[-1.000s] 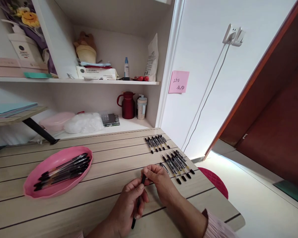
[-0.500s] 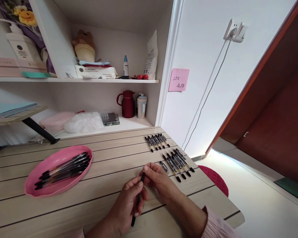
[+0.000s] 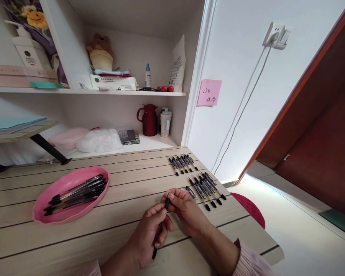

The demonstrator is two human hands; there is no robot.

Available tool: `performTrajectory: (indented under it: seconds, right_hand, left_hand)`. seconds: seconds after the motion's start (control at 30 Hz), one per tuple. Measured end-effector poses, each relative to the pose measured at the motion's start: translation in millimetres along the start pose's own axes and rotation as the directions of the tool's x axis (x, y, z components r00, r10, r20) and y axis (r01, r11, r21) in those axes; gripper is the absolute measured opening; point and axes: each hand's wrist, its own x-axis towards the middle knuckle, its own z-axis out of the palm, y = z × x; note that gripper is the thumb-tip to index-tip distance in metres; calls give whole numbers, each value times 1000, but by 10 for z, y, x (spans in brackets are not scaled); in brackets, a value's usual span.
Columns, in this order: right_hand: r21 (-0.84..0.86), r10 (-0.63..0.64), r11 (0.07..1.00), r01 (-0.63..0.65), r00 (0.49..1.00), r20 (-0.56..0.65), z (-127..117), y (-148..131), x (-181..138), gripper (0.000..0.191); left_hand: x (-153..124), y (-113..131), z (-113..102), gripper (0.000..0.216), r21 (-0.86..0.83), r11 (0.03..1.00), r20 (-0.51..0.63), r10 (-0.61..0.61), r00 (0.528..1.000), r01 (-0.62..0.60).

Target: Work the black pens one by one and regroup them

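Observation:
My left hand [image 3: 146, 235] is closed around the barrel of a black pen [image 3: 154, 252], whose lower end sticks out below the fist. At the pen's upper end, my right hand [image 3: 185, 207] pinches the tip between thumb and fingers. Beyond my right hand lies a row of pen parts with black ends and clear barrels [image 3: 204, 189]. A short clear barrel piece [image 3: 191, 192] sits at that row's left, close to my right knuckles. Farther back is a second row of similar pieces [image 3: 183, 164]. On the left, a pink tray [image 3: 41, 214] holds a pile of black-and-clear pens [image 3: 77, 193].
Behind the wooden table [image 3: 126, 184] stands a white shelf unit holding a dark red jug [image 3: 150, 120], a light tumbler [image 3: 165, 122] and a cotton-filled bag [image 3: 99, 141]. A small stand [image 3: 50, 147] occupies the left back. Beyond the right edge shows a red stool seat [image 3: 248, 209].
The camera view has shifted slightly, so the tray and shelf appear a little farther right. Both hands keep their hold on the pen, and a pale tip now shows at its upper end.

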Motion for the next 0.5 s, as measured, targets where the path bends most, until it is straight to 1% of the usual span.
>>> performTrajectory:
  seconds: [0.13, 0.27, 0.37, 0.43, 0.5]
  right_hand:
    - [27, 19, 999, -20, 1000, 21, -7, 60, 17, 27]
    - [-25, -3, 1000, 3, 1000, -21, -45, 85, 27, 27]
    - [30, -29, 999, 29, 1000, -11, -55, 38, 30, 24]
    - [111, -61, 992, 66, 997, -52, -68, -3, 48, 24]
    - [153, -105, 980, 129, 982, -158, -104, -47, 79, 26]
  left_hand:
    - [-3, -5, -2, 19, -3, 1000, -20, 14, 1000, -14]
    - [-15, -3, 3, 17, 21, 1000, -2, -7, 1000, 7]
    - [-17, -3, -6, 16, 32, 999, 14, -18, 1000, 17]
    - [-15, -4, -16, 16, 31, 999, 22, -19, 1000, 18]
    - [-13, 0, -24, 18, 26, 999, 26, -25, 999, 24]
